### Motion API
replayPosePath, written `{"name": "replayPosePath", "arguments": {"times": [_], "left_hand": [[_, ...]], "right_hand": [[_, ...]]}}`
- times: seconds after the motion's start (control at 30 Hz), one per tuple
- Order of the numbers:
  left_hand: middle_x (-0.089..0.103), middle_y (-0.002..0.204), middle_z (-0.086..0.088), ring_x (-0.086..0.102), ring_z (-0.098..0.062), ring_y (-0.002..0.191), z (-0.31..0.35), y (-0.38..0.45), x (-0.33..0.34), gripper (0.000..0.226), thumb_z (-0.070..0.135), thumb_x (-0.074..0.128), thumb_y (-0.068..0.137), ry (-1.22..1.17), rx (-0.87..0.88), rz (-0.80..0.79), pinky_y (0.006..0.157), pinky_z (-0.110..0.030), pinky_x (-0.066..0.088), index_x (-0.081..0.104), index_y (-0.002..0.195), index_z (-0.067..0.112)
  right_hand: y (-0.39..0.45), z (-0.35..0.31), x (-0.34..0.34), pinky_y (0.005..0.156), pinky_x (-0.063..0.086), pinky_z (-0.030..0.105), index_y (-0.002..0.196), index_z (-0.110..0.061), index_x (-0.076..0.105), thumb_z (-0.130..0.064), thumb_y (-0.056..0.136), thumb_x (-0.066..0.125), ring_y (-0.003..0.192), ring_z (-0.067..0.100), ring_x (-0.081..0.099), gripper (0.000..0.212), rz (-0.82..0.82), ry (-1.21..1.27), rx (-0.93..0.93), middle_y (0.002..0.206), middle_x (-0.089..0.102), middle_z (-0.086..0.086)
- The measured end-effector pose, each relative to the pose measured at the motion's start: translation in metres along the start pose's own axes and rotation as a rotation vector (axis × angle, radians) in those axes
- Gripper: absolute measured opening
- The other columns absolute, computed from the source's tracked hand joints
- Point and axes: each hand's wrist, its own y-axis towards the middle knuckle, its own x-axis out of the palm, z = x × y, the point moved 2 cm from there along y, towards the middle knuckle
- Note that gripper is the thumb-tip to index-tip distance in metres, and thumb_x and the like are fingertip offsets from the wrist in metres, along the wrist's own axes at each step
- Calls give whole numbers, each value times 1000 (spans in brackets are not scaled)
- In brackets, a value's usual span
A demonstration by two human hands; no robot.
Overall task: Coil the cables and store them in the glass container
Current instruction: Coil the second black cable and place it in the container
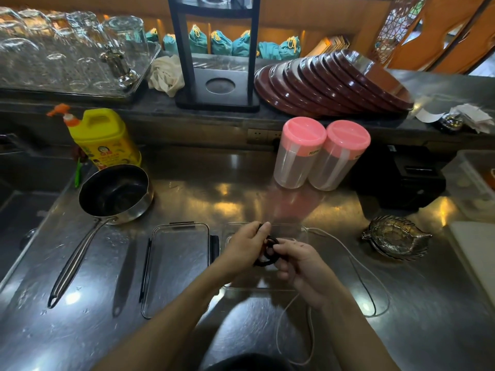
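Note:
A clear glass container (300, 231) sits on the steel counter in front of me. Over it both hands hold a black cable (267, 259) wound into a small coil. My left hand (247, 243) pinches the coil's upper end between thumb and fingers. My right hand (298, 259) grips the coil's right side with curled fingers. The cable's loose black tail (371, 290) runs right across the counter in a wide loop. A white cable (310, 336) lies uncoiled, from the container's far right corner down toward me.
The container's clear lid (178, 263) lies to the left. A steel saucepan (115, 194) with a long handle is further left. Two pink-lidded jars (321, 153) stand behind. A metal turtle-shaped dish (396, 236) rests to the right, a yellow detergent bottle (103, 137) at back left.

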Motion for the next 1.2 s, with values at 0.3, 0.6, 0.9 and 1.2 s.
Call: {"name": "replayPosePath", "arguments": {"times": [0.3,0.6,0.9,1.2], "left_hand": [[59,81,-2,54,-10,68,-2,4,4,32,32,46,107,84,63,71,46,-11,42,56,101,2],[60,72,4,53,-6,64,-13,5,5,32,33,45,106,109,88,20,61,-24,46,56,83,15],[66,87,-4,63,-24,80,-35,-5,20,33,42,36,107,306,181,-18,72,-48,51,55,96,16],[53,61,0,48,-14,61,-37,-1,11,31,5,48,78,-418,-148,-204,65,-30,43,72,97,8]], "right_hand": [[-3,10,9,64,44,6,95,-29,62,-3,91,68,70,2,65,28,348,-961,-666,81,70,-8],[2,11,-3,63,53,27,79,-27,73,-6,84,81,67,13,67,23,330,-568,-574,78,74,-2],[5,17,-1,40,50,23,80,-9,69,-4,87,75,47,11,58,11,283,-46,-296,66,65,6],[13,26,-17,39,46,18,99,-4,63,-9,90,75,47,4,62,15,304,-306,-319,82,72,12]]}}
